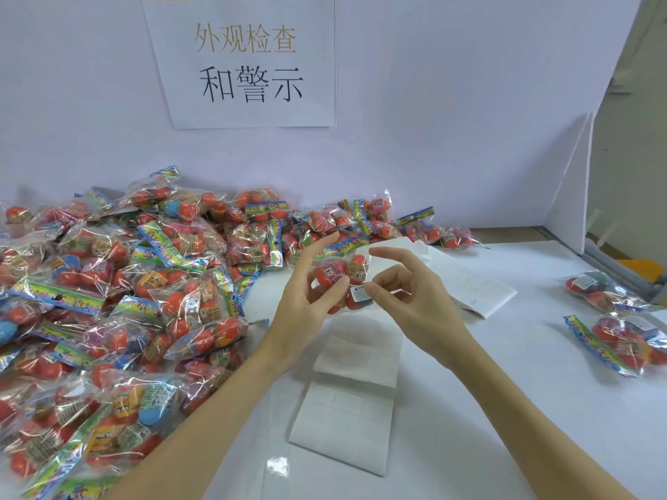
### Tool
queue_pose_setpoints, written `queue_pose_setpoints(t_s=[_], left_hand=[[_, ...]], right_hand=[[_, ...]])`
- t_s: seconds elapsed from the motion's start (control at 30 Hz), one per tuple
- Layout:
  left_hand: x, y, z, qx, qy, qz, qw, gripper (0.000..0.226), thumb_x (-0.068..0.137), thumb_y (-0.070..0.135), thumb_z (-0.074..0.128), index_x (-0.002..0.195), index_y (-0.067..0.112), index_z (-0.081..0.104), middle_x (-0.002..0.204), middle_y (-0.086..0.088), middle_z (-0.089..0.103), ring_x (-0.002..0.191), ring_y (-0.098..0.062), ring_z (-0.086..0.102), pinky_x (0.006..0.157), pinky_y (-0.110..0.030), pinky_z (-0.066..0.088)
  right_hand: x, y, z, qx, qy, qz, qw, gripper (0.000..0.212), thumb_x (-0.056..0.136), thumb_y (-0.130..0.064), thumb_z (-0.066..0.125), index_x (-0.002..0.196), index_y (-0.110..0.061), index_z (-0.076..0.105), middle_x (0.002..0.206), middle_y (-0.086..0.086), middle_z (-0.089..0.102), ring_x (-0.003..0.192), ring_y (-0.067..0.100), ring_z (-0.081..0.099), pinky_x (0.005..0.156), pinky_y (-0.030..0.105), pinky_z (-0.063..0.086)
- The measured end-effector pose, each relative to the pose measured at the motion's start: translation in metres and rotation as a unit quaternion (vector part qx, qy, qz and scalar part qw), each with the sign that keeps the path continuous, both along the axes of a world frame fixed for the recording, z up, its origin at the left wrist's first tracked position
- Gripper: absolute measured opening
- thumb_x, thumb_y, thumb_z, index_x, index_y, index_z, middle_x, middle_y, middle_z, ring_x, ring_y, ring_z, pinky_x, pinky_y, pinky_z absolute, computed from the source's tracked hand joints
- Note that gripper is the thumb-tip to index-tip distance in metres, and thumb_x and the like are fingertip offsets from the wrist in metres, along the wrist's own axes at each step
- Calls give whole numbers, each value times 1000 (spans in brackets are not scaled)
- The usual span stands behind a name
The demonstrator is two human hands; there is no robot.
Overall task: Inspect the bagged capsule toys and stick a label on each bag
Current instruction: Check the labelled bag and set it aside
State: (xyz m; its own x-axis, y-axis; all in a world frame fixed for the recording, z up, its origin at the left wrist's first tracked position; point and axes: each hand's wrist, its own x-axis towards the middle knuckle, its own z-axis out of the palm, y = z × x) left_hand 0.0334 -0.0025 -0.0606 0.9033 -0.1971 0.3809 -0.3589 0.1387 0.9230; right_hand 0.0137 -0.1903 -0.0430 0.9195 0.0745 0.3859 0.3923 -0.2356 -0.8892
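With the left hand (pixel 306 301) gripping the bag (pixel 343 279) above the table (pixel 505 409) and the right hand (pixel 400 294) pinching the label (pixel 360 293) against it, crinkled film may crease the label.

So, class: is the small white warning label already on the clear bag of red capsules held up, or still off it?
On: the label sits on the bag, under the right hand's thumb.
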Motion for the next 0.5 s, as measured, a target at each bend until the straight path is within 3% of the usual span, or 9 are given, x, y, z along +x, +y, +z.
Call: queue_pose_setpoints(t_s=[0.17,0.33,0.5], left_hand=[[-1,-1,2,4,-6,18,1000,58,100,8,68,146,37,50,121,-9,72,102,-18,72,78,-23,56],[-2,0,2,1,-3,26,1000,58,100,4,67,147,33,51,119,-10,72,96,-14,71,77,-22,56],[-1,-1,3,8,-2,30,1000,62,96,8,74,146,37,51,125,-8,72,106,-20,72,89,-35,58]], right_hand=[[0,1,-1,-5,-8,9,1000,44,95,-7,73,132,-28,61,80,-6,70,78,14,67,76,24,54],[-1,2,-1,-9,-11,6,1000,43,95,-9,74,132,-27,60,79,-7,70,78,12,67,77,22,52],[0,2,-1,-9,-11,-1,1000,42,95,-9,73,131,-27,61,80,-7,70,78,12,67,78,22,53]])
